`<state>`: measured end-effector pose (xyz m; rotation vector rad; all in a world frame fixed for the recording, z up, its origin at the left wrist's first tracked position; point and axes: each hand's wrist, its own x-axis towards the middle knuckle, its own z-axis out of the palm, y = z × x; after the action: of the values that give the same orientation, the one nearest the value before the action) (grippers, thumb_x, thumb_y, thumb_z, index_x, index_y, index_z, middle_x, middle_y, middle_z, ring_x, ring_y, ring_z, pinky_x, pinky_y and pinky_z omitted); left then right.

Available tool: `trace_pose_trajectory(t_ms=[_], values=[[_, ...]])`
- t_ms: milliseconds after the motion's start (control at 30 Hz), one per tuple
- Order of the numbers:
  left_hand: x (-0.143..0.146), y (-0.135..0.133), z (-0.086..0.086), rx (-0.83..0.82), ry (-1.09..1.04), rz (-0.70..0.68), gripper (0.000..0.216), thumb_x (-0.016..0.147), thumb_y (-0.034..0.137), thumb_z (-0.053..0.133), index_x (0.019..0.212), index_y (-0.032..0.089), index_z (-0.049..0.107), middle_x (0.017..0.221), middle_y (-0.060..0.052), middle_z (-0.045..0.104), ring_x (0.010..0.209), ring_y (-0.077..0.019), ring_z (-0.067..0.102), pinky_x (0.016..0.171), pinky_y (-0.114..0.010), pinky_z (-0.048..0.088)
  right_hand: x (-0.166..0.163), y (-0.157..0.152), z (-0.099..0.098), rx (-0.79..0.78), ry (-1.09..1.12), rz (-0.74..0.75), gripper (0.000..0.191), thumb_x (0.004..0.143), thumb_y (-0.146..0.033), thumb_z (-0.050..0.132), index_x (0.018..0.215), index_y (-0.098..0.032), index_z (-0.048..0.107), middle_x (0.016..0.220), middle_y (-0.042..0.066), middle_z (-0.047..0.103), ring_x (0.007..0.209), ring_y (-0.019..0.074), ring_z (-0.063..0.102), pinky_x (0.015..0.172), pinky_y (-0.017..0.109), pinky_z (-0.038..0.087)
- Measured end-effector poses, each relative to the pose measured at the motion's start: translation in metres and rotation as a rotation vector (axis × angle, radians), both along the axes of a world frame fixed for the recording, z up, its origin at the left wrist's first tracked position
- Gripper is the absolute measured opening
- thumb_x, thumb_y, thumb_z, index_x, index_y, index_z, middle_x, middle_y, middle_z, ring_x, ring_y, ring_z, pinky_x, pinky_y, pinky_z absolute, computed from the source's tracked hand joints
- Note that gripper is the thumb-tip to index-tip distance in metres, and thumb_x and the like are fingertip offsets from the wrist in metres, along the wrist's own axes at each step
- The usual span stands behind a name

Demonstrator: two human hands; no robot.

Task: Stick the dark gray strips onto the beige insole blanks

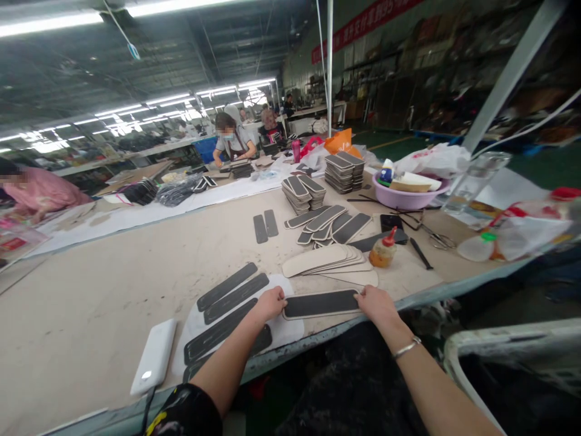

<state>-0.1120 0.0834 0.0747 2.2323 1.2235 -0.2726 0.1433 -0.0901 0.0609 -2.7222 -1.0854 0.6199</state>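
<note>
1. My left hand has its fingers closed on the left end of the dark strip. My right hand grips the right end the same way.
2. The strip lies flat and lengthwise along the near edge of the worktop, held between both hands. It has a pale rim. I can't tell if that rim is a backing piece.
3. Step in hand, my read: lining up or setting down this one strip. Its left end touches the white sheet.
4. On that sheet, left of my left hand, sit the finished-looking dark strips, slanted and side by side.
5. Just beyond the strip is a fanned stack of pale pieces. An orange glue bottle stands upright at its right.
6. A white power bank lies at the near edge, further left.
7. Toward the far right are a purple basin and scissors.
8. The next move calls for keeping both ends level and the strip straight. Then it needs a free slot beside the slanted row, without overlapping a neighbour.
</note>
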Motion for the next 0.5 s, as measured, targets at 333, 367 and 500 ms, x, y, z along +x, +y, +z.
trace_pose_trajectory(t_ms=[333,367,500], values=[[-0.0026,-0.0008,0.0044,-0.056,-0.044,-0.018,0.018,0.077,0.022,0.053,0.095,0.019,0.050,0.065,0.002,0.065,0.057,-0.0112,0.060,0.058,-0.021,0.042,0.0017,-0.0017,-0.0058,0.008,0.001,-0.003,0.031,0.080,-0.039,0.047,0.088,-0.012,0.061,0.092,0.017,0.065,0.092,0.0270,0.059,0.077,0.033,0.041],[-0.0013,-0.0012,0.0052,-0.039,-0.041,-0.025,0.016,0.076,0.021,0.054,0.092,0.019,0.051,0.065,0.002,0.064,0.058,-0.0117,0.060,0.060,-0.021,0.042,0.0014,-0.0017,-0.0054,0.009,0.001,-0.004,0.031,0.080,-0.039,0.047,0.088,-0.012,0.061,0.092,0.017,0.065,0.092,0.0270,0.060,0.077,0.033,0.041],[0.0034,-0.0025,0.0057,0.028,-0.014,-0.032,0.011,0.075,0.020,0.055,0.086,0.020,0.054,0.068,0.000,0.064,0.066,-0.0134,0.061,0.065,-0.023,0.041,0.0007,-0.0018,-0.0043,0.014,0.005,-0.001,0.030,0.080,-0.039,0.047,0.087,-0.013,0.061,0.090,0.016,0.065,0.090,0.0267,0.060,0.075,0.033,0.041]])
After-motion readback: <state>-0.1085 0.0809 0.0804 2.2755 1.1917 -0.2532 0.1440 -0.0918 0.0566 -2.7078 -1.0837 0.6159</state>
